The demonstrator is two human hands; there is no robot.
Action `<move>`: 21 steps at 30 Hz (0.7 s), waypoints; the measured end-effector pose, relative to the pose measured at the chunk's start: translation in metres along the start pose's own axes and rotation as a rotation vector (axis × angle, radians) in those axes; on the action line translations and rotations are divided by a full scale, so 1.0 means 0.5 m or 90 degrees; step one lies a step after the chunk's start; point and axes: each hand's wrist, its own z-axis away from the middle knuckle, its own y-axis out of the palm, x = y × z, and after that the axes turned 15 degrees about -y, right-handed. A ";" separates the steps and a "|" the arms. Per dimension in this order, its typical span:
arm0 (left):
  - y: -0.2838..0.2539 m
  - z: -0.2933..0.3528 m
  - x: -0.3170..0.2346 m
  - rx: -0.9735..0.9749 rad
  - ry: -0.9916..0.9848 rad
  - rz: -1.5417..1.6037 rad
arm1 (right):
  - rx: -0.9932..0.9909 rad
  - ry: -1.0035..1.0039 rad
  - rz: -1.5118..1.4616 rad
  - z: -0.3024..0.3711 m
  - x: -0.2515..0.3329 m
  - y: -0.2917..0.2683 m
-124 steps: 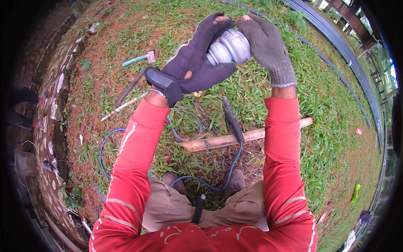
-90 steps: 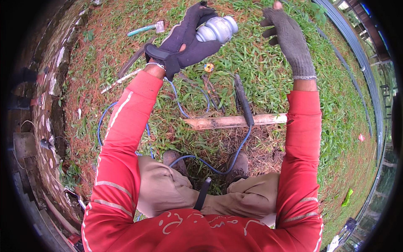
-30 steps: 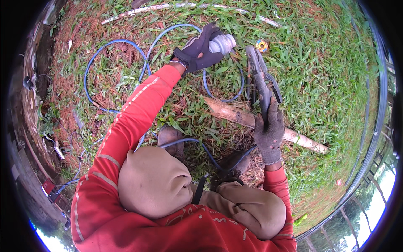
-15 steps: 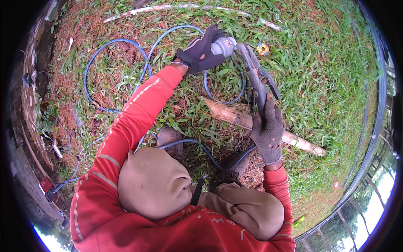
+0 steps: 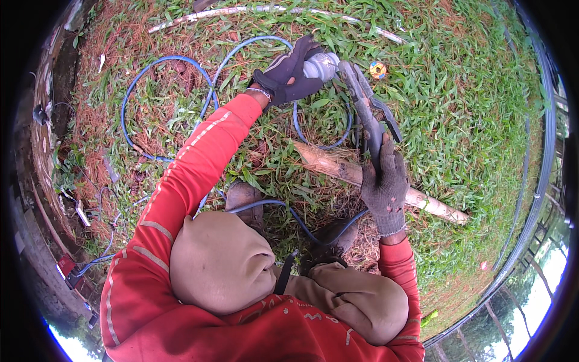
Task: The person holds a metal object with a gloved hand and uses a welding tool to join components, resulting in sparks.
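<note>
The likeliest trouble is the metal piece (image 5: 322,67) rolling out of the left hand (image 5: 294,73): its sides look rounded and ribbed, and a push from the long dark tool (image 5: 363,108) on its outer end could twist it loose. The tool is long and gripped near its back end, so a small turn of the right wrist would probably swing the tip off the metal or into the glove. The blue cable (image 5: 268,202) loops across the grass (image 5: 470,120) and over the shoes (image 5: 244,196), so a shifted foot could snag it and, if it joins the tool, jerk the handle. The wooden stick (image 5: 332,166) lies beneath the right hand (image 5: 386,188) and may knock against the tool if that hand drops. The left fingers curl around the metal piece, thumb on the near side, opened about as wide as its body, its outer end left bare. The right fingers wrap narrowly around the handle, partly hidden under the glove. The metal piece is up over the grass, nearer its left edge by the stones than its right edge by the pipes; whether the tool's tip touches it or sits just beside it, I cannot tell
</note>
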 end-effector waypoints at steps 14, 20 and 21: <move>-0.004 -0.006 0.027 0.099 0.002 0.151 | -0.061 -0.057 0.020 -0.002 -0.019 0.005; 0.004 -0.007 0.009 0.006 -0.028 0.007 | -0.032 -0.025 0.012 0.006 -0.017 0.004; 0.005 -0.006 0.012 0.006 -0.027 0.007 | -0.033 -0.025 0.012 0.006 -0.018 0.005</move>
